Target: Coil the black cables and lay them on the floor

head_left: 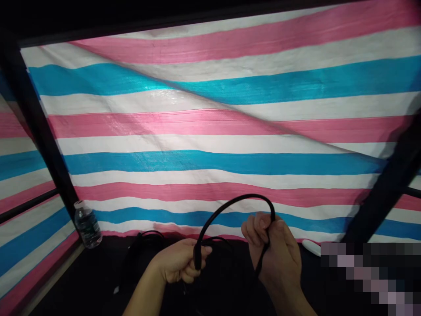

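Left hand (pixel 179 262) clenching one end of flat black flexible cable (pixel 230 204); right hand (pixel 274 250) pinching other end between fingers. Cable arching up and over between both hands, span running left-right, above dark desk (pixel 98 281). More black cord (pixel 144 239) lying behind left hand. Clear plastic water bottle (pixel 87 224) standing capped at desk's far left corner, against striped pink-blue-white tarp (pixel 210 131).

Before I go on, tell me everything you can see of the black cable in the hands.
The black cable is thin, smooth and flexible, rubber-like in look. It arches in a loop between the two hands: the left hand pinches one end of the arch in its fingers, the right hand grips the other. More of it trails down onto the dark surface, hard to follow there. No plug shows.
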`<state>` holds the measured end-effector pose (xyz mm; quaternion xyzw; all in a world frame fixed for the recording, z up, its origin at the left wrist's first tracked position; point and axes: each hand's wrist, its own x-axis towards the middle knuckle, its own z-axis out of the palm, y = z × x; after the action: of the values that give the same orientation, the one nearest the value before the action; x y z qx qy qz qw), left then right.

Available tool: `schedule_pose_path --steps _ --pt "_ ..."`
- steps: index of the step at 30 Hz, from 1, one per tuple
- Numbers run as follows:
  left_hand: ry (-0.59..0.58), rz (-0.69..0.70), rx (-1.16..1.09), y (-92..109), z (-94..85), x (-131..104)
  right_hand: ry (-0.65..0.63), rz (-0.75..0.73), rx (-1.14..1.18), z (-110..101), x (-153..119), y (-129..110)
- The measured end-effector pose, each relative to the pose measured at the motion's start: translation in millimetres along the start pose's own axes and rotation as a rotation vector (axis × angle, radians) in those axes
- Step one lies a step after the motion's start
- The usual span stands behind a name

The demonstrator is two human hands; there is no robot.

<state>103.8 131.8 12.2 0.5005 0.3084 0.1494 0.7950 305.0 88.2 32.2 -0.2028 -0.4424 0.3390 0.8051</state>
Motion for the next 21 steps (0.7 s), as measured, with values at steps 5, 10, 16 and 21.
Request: schedule_pose_path --steps 5,10,16,21 --pt "-0.089 -0.047 -0.014 -4 -0.6 4 -0.463 0.120 -0.467 -6 -5 0" --pt "-0.234 -0.114 -0.031 2 2.2 0 -1.009 0.044 -0.814 3 -5 -9" --pt "-0.187 0.031 0.060 4 10.7 -7 -0.930 0.021 -0.910 2 -5 -6" --pt "-0.043 0.202 0.067 5 5.1 -16 -0.805 0.164 -0.732 -4 -2 -9"
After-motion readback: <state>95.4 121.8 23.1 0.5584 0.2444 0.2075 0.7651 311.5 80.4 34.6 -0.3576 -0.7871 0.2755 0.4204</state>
